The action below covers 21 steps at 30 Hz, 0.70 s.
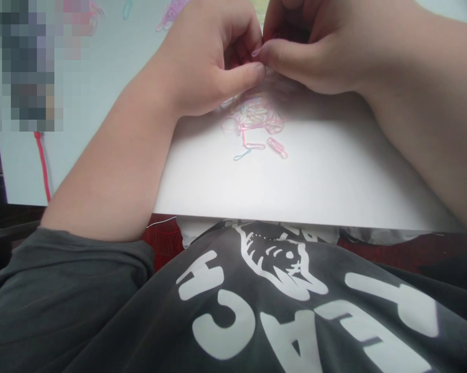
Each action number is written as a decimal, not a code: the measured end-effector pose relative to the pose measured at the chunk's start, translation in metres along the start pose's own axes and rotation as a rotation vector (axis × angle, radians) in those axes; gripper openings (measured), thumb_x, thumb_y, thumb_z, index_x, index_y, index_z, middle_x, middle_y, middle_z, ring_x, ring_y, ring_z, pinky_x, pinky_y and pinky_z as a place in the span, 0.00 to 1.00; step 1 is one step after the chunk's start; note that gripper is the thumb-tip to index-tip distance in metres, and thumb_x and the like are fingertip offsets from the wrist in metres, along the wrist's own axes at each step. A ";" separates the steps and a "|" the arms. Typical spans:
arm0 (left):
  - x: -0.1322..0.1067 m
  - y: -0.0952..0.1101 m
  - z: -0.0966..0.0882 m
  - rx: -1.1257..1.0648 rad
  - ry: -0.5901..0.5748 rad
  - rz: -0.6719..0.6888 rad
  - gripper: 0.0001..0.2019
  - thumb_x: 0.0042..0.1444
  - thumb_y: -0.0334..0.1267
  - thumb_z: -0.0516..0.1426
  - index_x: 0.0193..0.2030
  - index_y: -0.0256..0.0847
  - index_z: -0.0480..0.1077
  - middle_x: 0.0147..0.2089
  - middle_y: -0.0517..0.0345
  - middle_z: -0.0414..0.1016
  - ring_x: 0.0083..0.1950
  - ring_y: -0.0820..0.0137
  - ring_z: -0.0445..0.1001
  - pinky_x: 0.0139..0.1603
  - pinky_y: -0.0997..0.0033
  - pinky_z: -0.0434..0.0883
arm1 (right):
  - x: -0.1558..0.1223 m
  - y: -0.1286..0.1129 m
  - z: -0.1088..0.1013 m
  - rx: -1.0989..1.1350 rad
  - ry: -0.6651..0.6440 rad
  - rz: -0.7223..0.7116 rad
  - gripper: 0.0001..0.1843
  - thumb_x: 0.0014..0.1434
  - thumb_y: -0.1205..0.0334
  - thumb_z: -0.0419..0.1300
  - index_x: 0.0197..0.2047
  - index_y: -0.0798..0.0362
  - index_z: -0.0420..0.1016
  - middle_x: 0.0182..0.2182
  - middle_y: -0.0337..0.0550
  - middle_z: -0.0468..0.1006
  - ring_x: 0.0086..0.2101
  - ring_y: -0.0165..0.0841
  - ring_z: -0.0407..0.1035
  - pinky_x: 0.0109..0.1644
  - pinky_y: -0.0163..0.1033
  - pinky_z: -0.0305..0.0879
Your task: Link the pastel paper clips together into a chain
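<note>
My left hand (225, 57) and my right hand (314, 46) meet above the white table top, thumbs nearly touching. A small pink rubber band (255, 53) pokes out as a loop from the pinched thumb and finger of my right hand. The fingers of my left hand are curled closed right beside that loop; what they grip is hidden. Just below both hands lies a loose pile of small pink, white and pale rubber bands (256, 114). A pink band (277, 147) and a light blue band (242, 154) lie at its near edge.
At the far side are a purple pile of bands (173, 13), some pink bands (95, 13), a single teal band (127, 9) and something yellow (261, 8). A red cord (42, 166) runs over the left table edge. A blurred-out patch covers the upper left.
</note>
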<state>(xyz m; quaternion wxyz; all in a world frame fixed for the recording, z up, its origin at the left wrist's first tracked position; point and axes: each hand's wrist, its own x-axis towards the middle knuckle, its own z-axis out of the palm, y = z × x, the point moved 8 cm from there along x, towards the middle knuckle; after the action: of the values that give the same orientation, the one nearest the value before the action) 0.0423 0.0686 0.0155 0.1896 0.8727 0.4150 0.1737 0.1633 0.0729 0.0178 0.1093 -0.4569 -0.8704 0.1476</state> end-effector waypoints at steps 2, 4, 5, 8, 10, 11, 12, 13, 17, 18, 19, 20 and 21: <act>0.001 -0.001 0.001 0.003 0.004 0.006 0.13 0.56 0.38 0.60 0.42 0.29 0.77 0.33 0.63 0.67 0.36 0.83 0.65 0.44 0.76 0.60 | 0.000 0.001 0.000 -0.001 0.000 0.006 0.31 0.60 0.45 0.45 0.51 0.56 0.77 0.37 0.30 0.68 0.38 0.22 0.55 0.44 0.38 0.53; 0.001 -0.002 0.001 -0.003 0.010 0.003 0.12 0.55 0.37 0.60 0.42 0.29 0.77 0.33 0.64 0.67 0.35 0.84 0.64 0.43 0.77 0.59 | 0.000 0.002 0.001 0.003 0.001 0.003 0.31 0.60 0.44 0.45 0.51 0.55 0.77 0.37 0.30 0.68 0.38 0.22 0.55 0.45 0.39 0.53; 0.001 -0.002 0.001 -0.005 0.012 0.002 0.11 0.55 0.36 0.60 0.42 0.29 0.77 0.33 0.64 0.67 0.35 0.84 0.64 0.42 0.78 0.58 | 0.000 0.002 0.001 0.005 0.003 0.004 0.31 0.60 0.44 0.44 0.52 0.55 0.77 0.37 0.29 0.68 0.39 0.23 0.55 0.45 0.39 0.53; 0.001 -0.001 0.001 -0.010 0.013 0.007 0.11 0.55 0.35 0.61 0.41 0.29 0.76 0.32 0.65 0.67 0.35 0.85 0.63 0.42 0.78 0.57 | 0.000 0.003 0.001 0.008 -0.001 0.019 0.32 0.60 0.43 0.44 0.52 0.54 0.77 0.37 0.30 0.68 0.39 0.23 0.55 0.46 0.40 0.54; 0.000 -0.001 0.001 -0.016 0.015 0.010 0.11 0.55 0.35 0.61 0.41 0.28 0.76 0.32 0.65 0.66 0.35 0.85 0.63 0.42 0.78 0.57 | 0.000 0.003 0.002 0.008 -0.009 0.032 0.32 0.60 0.43 0.43 0.52 0.54 0.77 0.37 0.29 0.68 0.39 0.24 0.55 0.46 0.40 0.54; 0.001 -0.001 0.001 -0.016 0.016 0.009 0.11 0.56 0.36 0.60 0.41 0.28 0.76 0.32 0.65 0.66 0.35 0.85 0.63 0.42 0.78 0.57 | 0.000 0.003 0.002 0.007 -0.014 0.035 0.32 0.60 0.43 0.43 0.52 0.54 0.77 0.37 0.29 0.68 0.39 0.24 0.56 0.47 0.40 0.54; 0.001 -0.001 0.001 -0.014 0.017 0.008 0.11 0.56 0.36 0.60 0.41 0.28 0.77 0.32 0.64 0.66 0.35 0.85 0.64 0.42 0.78 0.58 | -0.001 0.003 0.002 0.005 -0.015 0.037 0.32 0.60 0.43 0.43 0.52 0.54 0.77 0.37 0.29 0.68 0.39 0.24 0.56 0.47 0.41 0.53; 0.001 -0.001 0.001 -0.012 0.017 0.006 0.11 0.56 0.36 0.60 0.41 0.28 0.77 0.31 0.64 0.66 0.36 0.84 0.64 0.42 0.78 0.58 | -0.001 0.003 0.002 0.003 -0.016 0.037 0.32 0.60 0.43 0.43 0.52 0.54 0.76 0.37 0.29 0.67 0.39 0.24 0.55 0.47 0.41 0.53; 0.000 0.000 0.002 -0.025 0.010 0.000 0.11 0.56 0.35 0.60 0.41 0.27 0.77 0.30 0.64 0.65 0.36 0.84 0.65 0.42 0.78 0.58 | 0.000 0.002 0.002 0.002 -0.019 0.052 0.32 0.60 0.43 0.44 0.53 0.52 0.76 0.39 0.29 0.68 0.40 0.24 0.55 0.47 0.42 0.53; 0.000 0.000 0.002 -0.036 0.011 -0.001 0.11 0.56 0.34 0.60 0.41 0.27 0.77 0.30 0.64 0.65 0.36 0.85 0.64 0.42 0.78 0.57 | 0.000 0.002 0.003 0.004 -0.024 0.058 0.32 0.60 0.42 0.44 0.54 0.52 0.76 0.39 0.29 0.68 0.40 0.24 0.56 0.48 0.42 0.53; 0.000 -0.001 0.002 -0.045 0.013 0.001 0.11 0.56 0.35 0.60 0.41 0.27 0.77 0.30 0.64 0.64 0.35 0.85 0.64 0.42 0.78 0.57 | 0.000 0.003 0.003 0.006 -0.033 0.065 0.32 0.60 0.42 0.43 0.54 0.51 0.76 0.39 0.28 0.68 0.40 0.24 0.55 0.48 0.42 0.53; 0.000 -0.001 0.002 -0.048 0.015 0.006 0.12 0.56 0.35 0.60 0.42 0.27 0.77 0.30 0.64 0.64 0.36 0.85 0.64 0.42 0.78 0.57 | 0.000 0.003 0.004 0.005 -0.038 0.073 0.32 0.60 0.42 0.43 0.55 0.51 0.75 0.40 0.28 0.68 0.40 0.24 0.55 0.48 0.42 0.52; 0.000 -0.001 0.002 -0.046 0.017 0.011 0.12 0.56 0.35 0.60 0.42 0.27 0.77 0.30 0.64 0.64 0.36 0.85 0.65 0.42 0.78 0.57 | -0.001 0.003 0.005 0.005 -0.044 0.077 0.32 0.60 0.42 0.43 0.55 0.51 0.75 0.40 0.28 0.68 0.40 0.24 0.55 0.48 0.42 0.52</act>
<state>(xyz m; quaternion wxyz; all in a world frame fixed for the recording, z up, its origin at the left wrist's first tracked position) 0.0427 0.0686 0.0137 0.2050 0.8688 0.4079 0.1917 0.1647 0.0735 0.0122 0.0854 -0.4864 -0.8539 0.1640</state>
